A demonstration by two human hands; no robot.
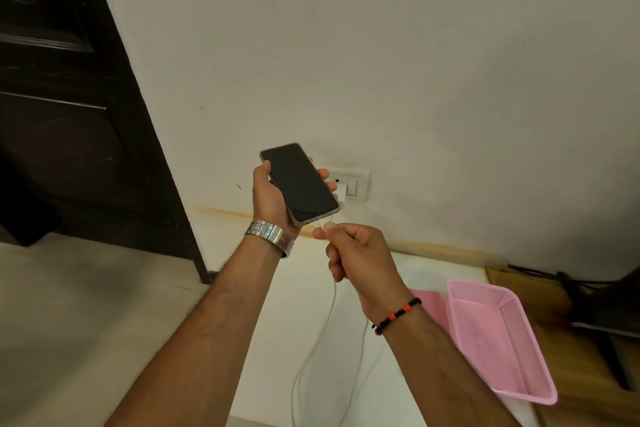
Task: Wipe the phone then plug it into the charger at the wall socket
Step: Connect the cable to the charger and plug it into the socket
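My left hand point(268, 199) holds a phone point(298, 181) with a dark, unlit screen facing up, in a pale case, in front of the wall. Just below it, my right hand point(353, 248) pinches the plug end of a white charger cable point(330, 308) right at the phone's bottom edge; I cannot tell if the plug is inserted. The cable hangs down in a loop below my right hand. Behind the phone is a white wall socket plate point(353, 180) with a white charger body partly hidden by the phone.
A pink plastic mesh basket point(498, 340) sits at the right on a white surface point(304, 288), with a pink flat item point(431, 305) beside it. A dark wooden door point(69, 114) stands at the left. Black cables and a wooden top lie at far right.
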